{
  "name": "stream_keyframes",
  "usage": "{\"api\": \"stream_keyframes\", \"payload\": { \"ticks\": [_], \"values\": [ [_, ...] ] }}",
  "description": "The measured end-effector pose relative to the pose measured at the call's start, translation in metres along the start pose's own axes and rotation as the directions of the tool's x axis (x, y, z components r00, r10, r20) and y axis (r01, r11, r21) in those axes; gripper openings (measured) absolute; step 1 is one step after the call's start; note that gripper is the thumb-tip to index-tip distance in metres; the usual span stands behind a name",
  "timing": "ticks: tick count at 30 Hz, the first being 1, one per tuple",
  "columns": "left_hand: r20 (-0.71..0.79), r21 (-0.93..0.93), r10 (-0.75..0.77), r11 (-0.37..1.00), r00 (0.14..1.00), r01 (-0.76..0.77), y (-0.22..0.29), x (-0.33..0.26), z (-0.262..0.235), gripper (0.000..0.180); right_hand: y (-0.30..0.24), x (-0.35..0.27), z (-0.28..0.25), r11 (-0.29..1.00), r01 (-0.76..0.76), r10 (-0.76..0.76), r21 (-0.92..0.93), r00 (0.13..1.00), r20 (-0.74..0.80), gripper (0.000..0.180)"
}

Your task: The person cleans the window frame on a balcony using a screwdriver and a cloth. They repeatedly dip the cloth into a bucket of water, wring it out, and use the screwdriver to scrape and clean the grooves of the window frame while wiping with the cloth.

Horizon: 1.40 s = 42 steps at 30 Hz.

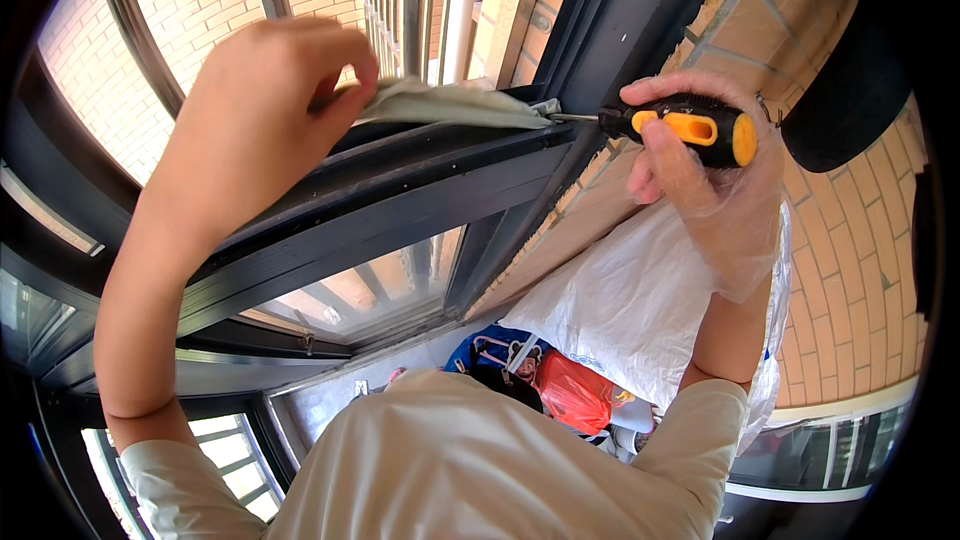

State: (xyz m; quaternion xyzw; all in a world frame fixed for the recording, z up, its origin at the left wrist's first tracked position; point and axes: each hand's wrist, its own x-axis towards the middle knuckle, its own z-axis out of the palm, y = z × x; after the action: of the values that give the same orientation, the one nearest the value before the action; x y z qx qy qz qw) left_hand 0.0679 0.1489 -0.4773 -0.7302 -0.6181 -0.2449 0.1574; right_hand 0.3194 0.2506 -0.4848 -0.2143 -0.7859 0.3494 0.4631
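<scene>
The left hand (262, 105) pinches a grey cloth (450, 103) stretched along the window frame (400, 190); the gloved right hand (690, 155) grips a screwdriver (680, 126), tip poking the cloth's end into the frame's corner. Cleaning seems midway.

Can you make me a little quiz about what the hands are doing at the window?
1. True or false: the right hand wears a thin clear glove.
2. What does the left hand pinch? A) a grey cloth B) a sponge C) a brush
3. What colours are the handle of the screwdriver?

Key: 1 true. 2 A. 3 black and orange; its tip pokes the cloth into the corner of the dark window frame.
</scene>
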Motion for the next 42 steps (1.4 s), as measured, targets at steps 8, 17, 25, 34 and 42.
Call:
{"api": "stream_keyframes", "payload": {
  "ticks": [8, 17, 25, 34, 42],
  "values": [
    [0.369, -0.023, -0.031, 0.999, 0.929, 0.042, -0.002, -0.014, 0.011, 0.010, -0.014, 0.009, -0.009, 0.995, 0.054, -0.053, -0.078, 0.998, 0.012, 0.026],
    [0.202, -0.132, 0.292, 0.954, 0.935, -0.269, -0.009, 0.019, 0.050, 0.026, -0.019, 0.018, -0.001, 0.990, 0.036, -0.027, -0.136, 0.997, 0.069, 0.024],
    [0.365, -0.002, 0.293, 0.950, 0.884, -0.314, 0.001, 0.053, 0.089, 0.032, -0.010, 0.015, -0.003, 0.991, -0.044, 0.049, -0.127, 0.998, 0.038, 0.024],
    [0.352, -0.033, 0.347, 0.933, 0.869, -0.359, -0.001, 0.058, 0.097, 0.029, 0.007, 0.001, -0.003, 0.962, 0.199, -0.188, -0.185, 0.979, 0.072, 0.031],
    [0.432, -0.051, 0.300, 0.950, 0.851, -0.309, -0.003, 0.063, 0.098, 0.025, 0.008, 0.000, -0.004, 0.954, 0.230, -0.215, -0.190, 0.972, 0.096, 0.038]
  ]
}}
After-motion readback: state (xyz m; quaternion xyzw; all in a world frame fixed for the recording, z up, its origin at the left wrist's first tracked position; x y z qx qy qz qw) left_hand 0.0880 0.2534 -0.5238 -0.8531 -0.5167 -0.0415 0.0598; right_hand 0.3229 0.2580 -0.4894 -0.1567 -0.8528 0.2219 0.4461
